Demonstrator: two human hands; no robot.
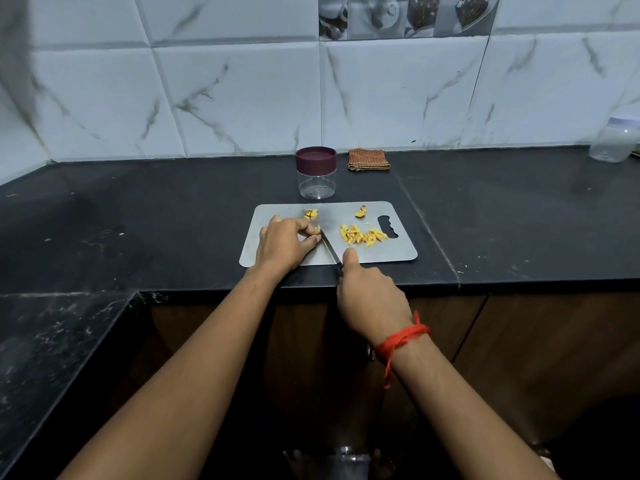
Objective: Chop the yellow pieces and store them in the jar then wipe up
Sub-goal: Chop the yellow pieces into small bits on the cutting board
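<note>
Pinning a small yellow piece (318, 229) against the grey cutting board (388, 252), the left hand (284, 245) has its fingers curled, the tips closed on the piece right beside the blade. The right hand (370, 299) is wrapped round the handle of a knife (329, 251) (the handle itself is almost wholly hidden inside the fist), with the thumb stretched forward towards the board. The blade runs slantwise from that hand up to the left fingertips, its edge down on the board.

To the right of the blade lies a heap of chopped yellow strips (362, 235), near the board's handle slot. Two smaller lots sit by the far edge: a little cluster (311, 213) just beyond the left hand, and a chunk (361, 212) further right.

The jar (316, 181) stands upright on the black worktop (138, 220) just behind the board, clear-walled, with its maroon lid (316, 160) on. A folded checked cloth (368, 159) lies to the jar's right, against the tiled wall. A clear plastic container (611, 143) stands at the far right. A red thread (401, 341) is tied round the right wrist.
</note>
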